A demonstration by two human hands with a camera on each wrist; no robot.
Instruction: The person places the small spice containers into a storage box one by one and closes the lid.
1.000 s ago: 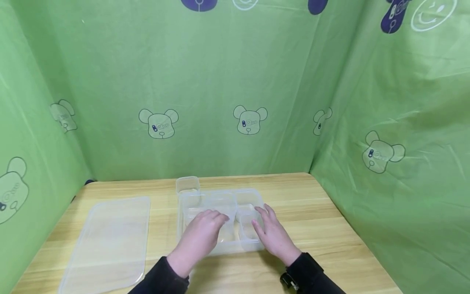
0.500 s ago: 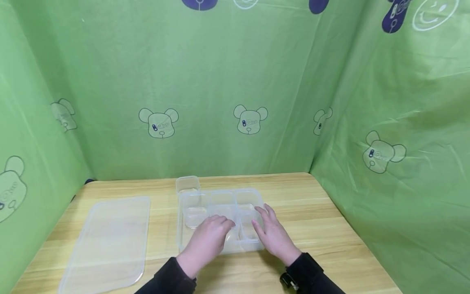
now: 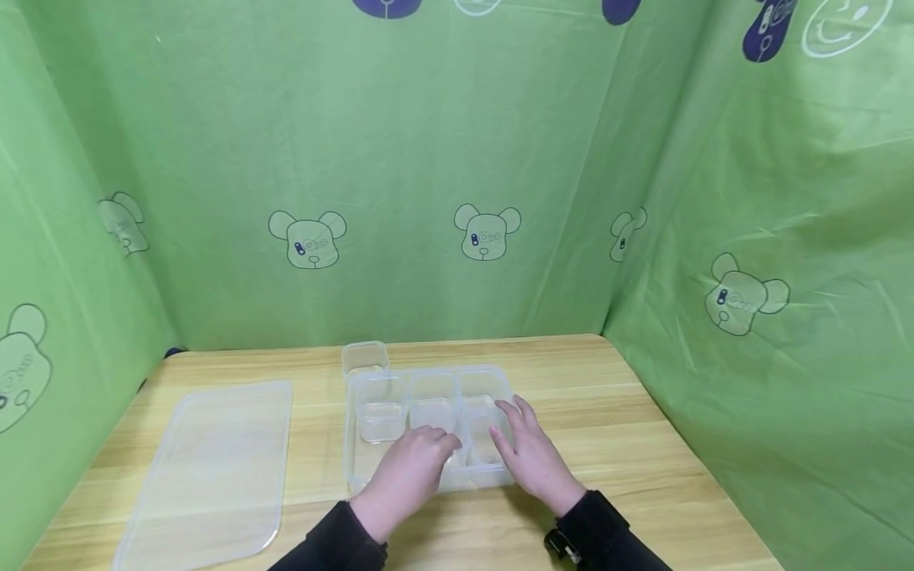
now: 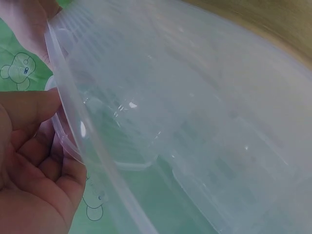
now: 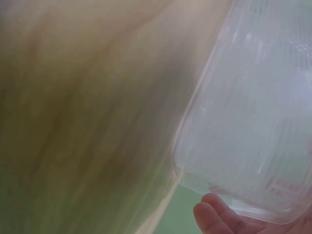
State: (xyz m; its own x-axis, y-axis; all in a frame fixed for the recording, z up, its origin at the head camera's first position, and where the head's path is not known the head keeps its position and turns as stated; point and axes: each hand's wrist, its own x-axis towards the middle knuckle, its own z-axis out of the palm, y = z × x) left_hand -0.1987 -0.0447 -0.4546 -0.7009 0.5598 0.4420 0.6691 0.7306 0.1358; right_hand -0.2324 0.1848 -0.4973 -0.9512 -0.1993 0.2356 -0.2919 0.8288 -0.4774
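Observation:
A large clear plastic box stands mid-table with several small clear containers in it, among them a back-left one and a back-middle one. My left hand reaches over the front of the box. In the left wrist view its thumb and curled fingers pinch the rim of a small clear container, seen partly through the box wall. My right hand lies against the box's right side, fingers spread and extended over the rim beside the right-hand container; its fingertips show by the box in the right wrist view.
Behind the box's back-left corner stands another small clear container. A flat translucent lid lies on the wooden table at the left. Green printed curtains enclose the back and both sides.
My left hand has shifted right and slightly toward the front, bringing its container along, so the back-left and back-middle containers show more plainly. My right hand has stayed in place.

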